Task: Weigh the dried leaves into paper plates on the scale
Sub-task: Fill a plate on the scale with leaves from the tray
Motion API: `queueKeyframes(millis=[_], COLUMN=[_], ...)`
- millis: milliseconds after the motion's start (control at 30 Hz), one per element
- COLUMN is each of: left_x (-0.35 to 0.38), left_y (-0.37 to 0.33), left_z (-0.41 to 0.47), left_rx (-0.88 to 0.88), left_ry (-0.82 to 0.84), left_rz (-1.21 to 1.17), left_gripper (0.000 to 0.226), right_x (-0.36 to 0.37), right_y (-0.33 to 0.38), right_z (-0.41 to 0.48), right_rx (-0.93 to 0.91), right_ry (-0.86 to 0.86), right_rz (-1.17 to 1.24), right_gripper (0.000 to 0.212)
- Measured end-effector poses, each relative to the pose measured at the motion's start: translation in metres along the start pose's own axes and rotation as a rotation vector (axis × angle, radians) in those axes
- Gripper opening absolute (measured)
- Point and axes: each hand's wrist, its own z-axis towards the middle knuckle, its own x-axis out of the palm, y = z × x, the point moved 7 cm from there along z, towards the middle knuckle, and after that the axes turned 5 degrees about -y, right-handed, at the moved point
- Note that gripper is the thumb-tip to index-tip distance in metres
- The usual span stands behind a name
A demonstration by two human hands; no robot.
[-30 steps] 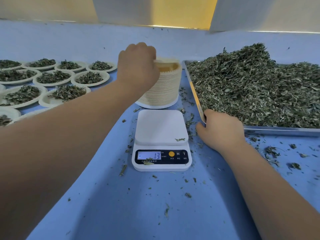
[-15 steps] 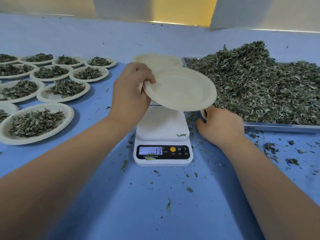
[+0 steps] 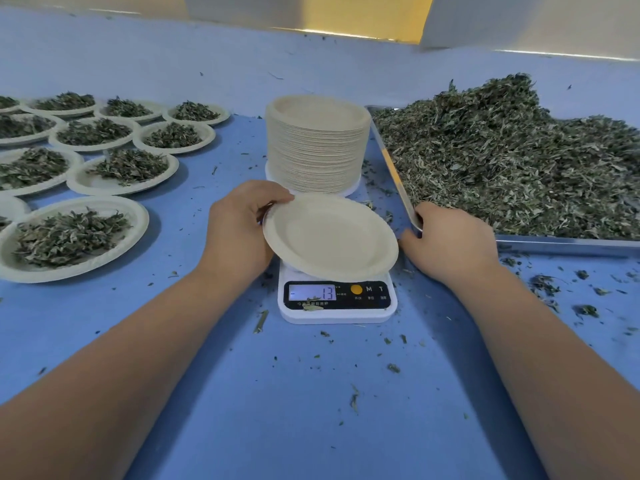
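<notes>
In the head view the left hand (image 3: 242, 230) pinched the rim of an empty round off-white paper plate (image 3: 332, 237) tilted over the white digital scale (image 3: 332, 317), while the right hand (image 3: 450, 240) curled its fingers on the corner of the steel tray (image 3: 554, 244) of dried green leaves (image 3: 502, 168), so the plate probably needed seating flat next.

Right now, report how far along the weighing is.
Done: several paper plates at left hold leaf portions. In hand: the left hand holds an empty plate tilted over the scale; the right hand holds the tray corner. Remaining: filling it, the heaped dried leaves, the plate stack.
</notes>
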Motion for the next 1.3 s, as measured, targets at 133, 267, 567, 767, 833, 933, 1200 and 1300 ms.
queueKeyframes(millis=[133, 267, 567, 767, 833, 933, 1200, 1300], left_x=[0.000, -0.003, 0.000, 0.011, 0.012, 0.012, 0.014, 0.013], left_y=[0.001, 0.022, 0.053, 0.056, 0.057, 0.058, 0.055, 0.053], left_z=[0.000, 0.006, -0.008, -0.012, -0.011, -0.011, -0.010, -0.010], left_rx=[0.053, -0.009, -0.831, -0.872, -0.865, -0.869, -0.795, -0.791], left_ry=[0.126, 0.202, -0.218, -0.188, -0.166, -0.157, -0.134, -0.148], left_rz=[0.129, 0.368, -0.594, -0.598, -0.593, -0.580, -0.517, -0.526], left_gripper=[0.028, 0.038, 0.046, 0.029, 0.028, 0.030, 0.032, 0.031], right_x=[-0.001, -0.004, -0.011, 0.003, 0.017, 0.037, 0.017, 0.020], right_y=[0.000, 0.000, 0.003, -0.002, 0.000, 0.000, -0.009, -0.009], right_z=[-0.001, -0.001, 0.010, 0.052, 0.061, 0.060, 0.044, 0.029], right_rx=[-0.010, 0.003, 0.133, 0.161, 0.167, 0.215, 0.061, 0.044], right_ry=[-0.024, -0.032, 0.211, 0.287, 0.361, 0.522, 0.325, 0.377], right_rz=[-0.009, 0.036, 0.276, 0.272, 0.297, 0.278, 0.094, 0.121], right_gripper=[0.031, 0.027, 0.063, 0.069, 0.067, 0.085, 0.061, 0.057])
